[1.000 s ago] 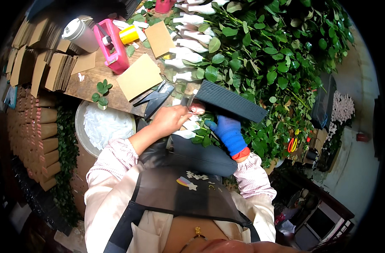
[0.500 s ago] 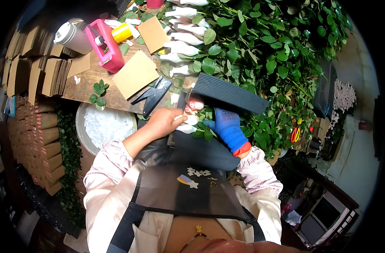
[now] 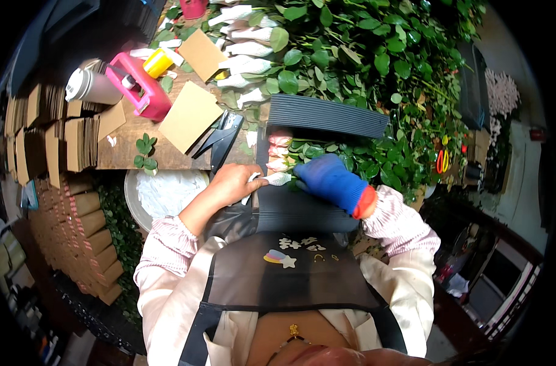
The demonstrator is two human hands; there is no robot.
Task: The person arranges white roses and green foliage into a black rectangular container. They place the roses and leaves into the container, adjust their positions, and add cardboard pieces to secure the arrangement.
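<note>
My bare left hand [image 3: 236,184] pinches the tip of a rose bud in a white mesh sleeve [image 3: 278,179]; a loose white strip hangs under the fingers. To its right, my right hand [image 3: 328,178], in a blue knit glove, is closed around the same rose just behind the bud, its stem mostly hidden. Bare pink roses [image 3: 279,150] lie stacked just beyond, heads leftward, on a black ribbed sheet [image 3: 308,208]. One ribbed flap [image 3: 327,116] of it stands raised over their stems; the near part spreads before my apron.
Roses in white sleeves [image 3: 247,64] and a leafy mass [image 3: 375,55] fill the far side. Leftward are cardboard pieces [image 3: 191,116], a black stapler [image 3: 222,139], a pink container [image 3: 141,91], a lidded cup [image 3: 95,86] and cardboard stacks [image 3: 80,143]. A tub of white sleeves [image 3: 168,194] stands below the table edge.
The gloved hand has gone from a spread thumb to a closed grip by the sleeved bud. More pink rose heads show now. The whole view has shifted slightly.
</note>
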